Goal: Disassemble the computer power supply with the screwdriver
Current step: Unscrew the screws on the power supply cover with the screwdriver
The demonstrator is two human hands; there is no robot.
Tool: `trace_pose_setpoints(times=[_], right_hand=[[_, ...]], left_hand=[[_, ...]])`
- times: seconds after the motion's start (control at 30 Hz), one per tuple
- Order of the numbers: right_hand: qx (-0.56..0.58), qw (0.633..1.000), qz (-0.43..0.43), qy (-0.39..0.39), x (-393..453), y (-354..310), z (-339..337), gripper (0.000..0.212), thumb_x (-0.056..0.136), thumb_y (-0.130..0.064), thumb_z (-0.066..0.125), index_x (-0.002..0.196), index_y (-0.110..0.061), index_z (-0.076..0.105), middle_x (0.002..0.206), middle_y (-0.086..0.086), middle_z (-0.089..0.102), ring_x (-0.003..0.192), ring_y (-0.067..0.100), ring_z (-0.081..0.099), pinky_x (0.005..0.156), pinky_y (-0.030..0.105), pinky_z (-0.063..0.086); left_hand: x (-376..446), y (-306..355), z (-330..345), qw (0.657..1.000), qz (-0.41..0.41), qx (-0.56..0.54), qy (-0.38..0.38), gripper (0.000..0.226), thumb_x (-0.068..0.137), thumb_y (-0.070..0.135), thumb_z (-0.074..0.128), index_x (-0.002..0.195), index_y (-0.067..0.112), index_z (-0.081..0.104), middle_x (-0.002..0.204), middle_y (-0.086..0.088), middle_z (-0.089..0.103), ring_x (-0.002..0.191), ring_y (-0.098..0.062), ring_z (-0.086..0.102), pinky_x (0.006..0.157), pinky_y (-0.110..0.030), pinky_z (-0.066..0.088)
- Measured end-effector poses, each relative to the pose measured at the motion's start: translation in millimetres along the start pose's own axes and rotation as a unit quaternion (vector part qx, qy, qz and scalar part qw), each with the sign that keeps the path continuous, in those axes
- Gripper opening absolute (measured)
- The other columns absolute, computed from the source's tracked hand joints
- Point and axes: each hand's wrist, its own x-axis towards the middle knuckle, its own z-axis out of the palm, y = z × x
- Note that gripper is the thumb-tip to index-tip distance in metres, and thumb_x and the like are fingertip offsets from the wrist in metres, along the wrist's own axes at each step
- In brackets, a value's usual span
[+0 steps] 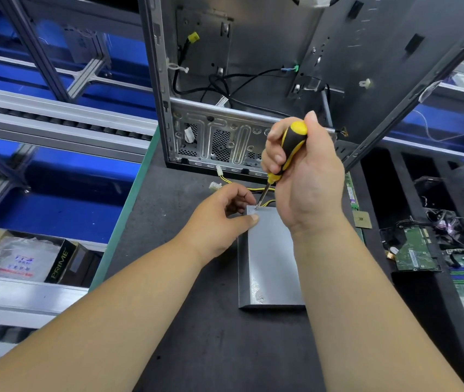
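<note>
Head view shows the fingers (274, 158) of the right hand (307, 176) curled around the black and yellow handle of the screwdriver (290, 148), which is held nearly upright and a little tilted. Its thin metal tip touches a screw spot at the far left corner of the power supply (273, 256). The left hand (219, 222) holds this same corner: the thumb presses on the top plate and the other fingers curl around the left edge, just beside the tip. The power supply is a grey metal box that lies flat on the dark desk (197, 349), with yellow and black wires (253, 189) coming out from its far end toward white connectors. Behind it stands an open computer case (253, 80) with black cables inside. To the right, on the desk, lie green circuit boards (417, 253). To the left are blue shelves with metal rails (55, 114).
</note>
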Motion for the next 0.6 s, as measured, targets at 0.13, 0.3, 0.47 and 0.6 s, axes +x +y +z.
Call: trace_pose_setpoints(times=[0.13,0.3,0.47,0.6], right_hand=[[0.027,0.999,-0.016,-0.023,1.2,-0.6,-1.9,0.030,0.100,-0.036,0.035,0.083,-0.013,0.044,0.058,0.000,0.034,0.053,0.016,0.024,0.057,0.032,0.019],[0.005,1.000,-0.017,-0.009,-1.3,-3.1,-11.1,0.023,0.094,-0.032,0.046,0.081,-0.013,0.041,0.067,0.003,0.046,0.060,0.020,0.039,0.063,0.032,0.032],[-0.012,1.000,-0.007,0.011,-2.1,-7.9,-16.2,0.026,0.094,-0.028,0.049,0.079,-0.010,0.060,0.075,0.005,0.055,0.069,0.022,0.051,0.073,0.035,0.045],[-0.019,1.000,0.008,-0.009,-1.3,-12.2,-12.5,0.024,0.090,-0.025,0.052,0.078,-0.011,0.066,0.073,0.003,0.056,0.070,0.019,0.052,0.073,0.032,0.046]], left_hand=[[0.4,-1.3,0.0,1.000,0.008,-0.001,0.000,0.023,0.082,0.008,0.073,0.093,0.026,0.064,0.092,0.009,0.062,0.089,-0.007,0.058,0.085,-0.021,0.049],[0.6,-3.1,-0.4,1.000,0.016,0.008,-0.006,0.023,0.080,0.016,0.073,0.091,0.033,0.064,0.092,0.015,0.062,0.090,-0.007,0.058,0.086,-0.021,0.047],[1.6,-3.8,-1.1,1.000,0.010,0.015,-0.010,0.022,0.078,0.021,0.073,0.091,0.037,0.064,0.095,0.011,0.062,0.093,-0.011,0.059,0.087,-0.026,0.047],[2.3,-3.7,-0.3,1.000,0.011,0.017,-0.009,0.022,0.075,0.025,0.072,0.091,0.038,0.064,0.095,0.011,0.063,0.093,-0.011,0.060,0.088,-0.027,0.049]])
